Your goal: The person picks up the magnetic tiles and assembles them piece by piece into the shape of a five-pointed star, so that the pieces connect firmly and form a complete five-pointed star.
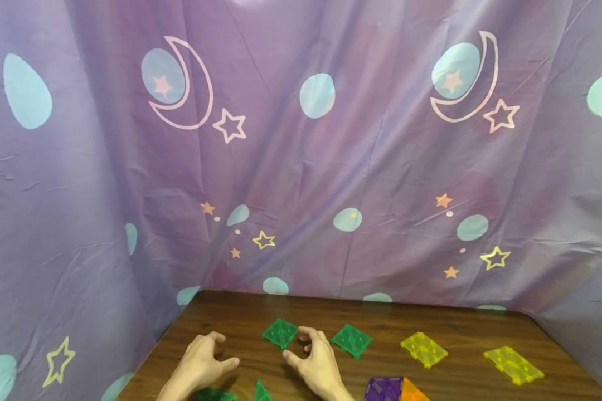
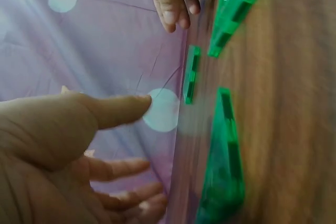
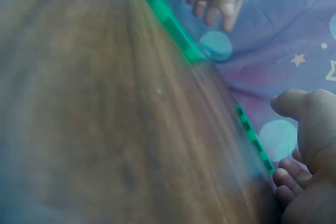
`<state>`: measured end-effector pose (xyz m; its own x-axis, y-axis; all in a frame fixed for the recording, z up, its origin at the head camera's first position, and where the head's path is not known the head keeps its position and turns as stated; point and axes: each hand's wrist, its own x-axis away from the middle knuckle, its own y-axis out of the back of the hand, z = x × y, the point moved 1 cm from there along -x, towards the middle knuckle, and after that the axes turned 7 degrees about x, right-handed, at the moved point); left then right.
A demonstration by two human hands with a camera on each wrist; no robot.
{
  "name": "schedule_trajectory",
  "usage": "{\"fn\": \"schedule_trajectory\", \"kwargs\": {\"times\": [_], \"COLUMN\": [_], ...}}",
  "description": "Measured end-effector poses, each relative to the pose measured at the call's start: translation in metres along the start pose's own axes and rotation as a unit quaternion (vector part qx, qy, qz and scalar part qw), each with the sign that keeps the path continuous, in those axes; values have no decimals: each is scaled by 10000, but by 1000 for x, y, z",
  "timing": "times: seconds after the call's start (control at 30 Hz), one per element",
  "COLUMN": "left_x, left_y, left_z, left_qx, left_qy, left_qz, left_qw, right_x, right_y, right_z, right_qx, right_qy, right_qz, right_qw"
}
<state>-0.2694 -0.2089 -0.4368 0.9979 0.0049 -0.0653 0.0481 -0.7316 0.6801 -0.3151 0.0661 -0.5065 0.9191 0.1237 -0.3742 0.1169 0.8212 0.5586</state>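
My left hand point(image 1: 200, 361) is held over the left of the wooden table, thumb and fingers spread apart with nothing between them. To its right, my right hand point(image 1: 317, 362) hovers with loosely bent fingers and holds nothing. Its fingertips are right by a translucent green square tile point(image 1: 280, 333). Another green square tile point(image 1: 352, 341) lies to the right of that hand. Below the left hand, a green tile point(image 1: 214, 395) and a pointed green tile point(image 1: 262, 392) are cut off by the frame's bottom edge. In the left wrist view, a green tile point(image 2: 223, 166) lies beside the left hand's fingers.
Two translucent yellow tiles point(image 1: 423, 350) lie on the right of the table point(image 1: 461, 323). A purple tile point(image 1: 383, 389) and an orange tile point(image 1: 412, 391) adjoin at the bottom edge. A purple curtain point(image 1: 281, 167) with moons and stars hangs behind the table.
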Motion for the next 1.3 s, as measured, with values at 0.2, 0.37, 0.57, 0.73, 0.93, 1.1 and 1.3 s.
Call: {"fn": "schedule_trajectory", "kwargs": {"times": [0.2,0.37,0.57,0.73,0.93,1.1,1.3], "left_x": [19,27,21,8,-15,-32,-36], "left_y": [14,16,9,7,-5,-21,-34], "left_z": [18,32,43,64,104,127,122], "left_qx": [-327,-342,28,203,451,591,623], "left_qy": [524,748,921,0,-1678,-1688,-2081], "left_qz": [28,249,597,795,1131,1582,1877], "left_qw": [9981,9963,9940,9966,9783,9711,9579], "right_x": [9,19,23,20,20,20,22], "right_y": [-2,-2,3,2,-4,-9,-9], "right_z": [7,3,-1,-3,-8,-9,-3], "right_qx": [-323,-472,-430,-48,334,662,892], "right_qy": [24,300,683,1152,1366,1437,1588], "right_qz": [377,894,1654,1939,1877,1956,1693], "right_qw": [9988,9944,9829,9742,9721,9678,9686]}}
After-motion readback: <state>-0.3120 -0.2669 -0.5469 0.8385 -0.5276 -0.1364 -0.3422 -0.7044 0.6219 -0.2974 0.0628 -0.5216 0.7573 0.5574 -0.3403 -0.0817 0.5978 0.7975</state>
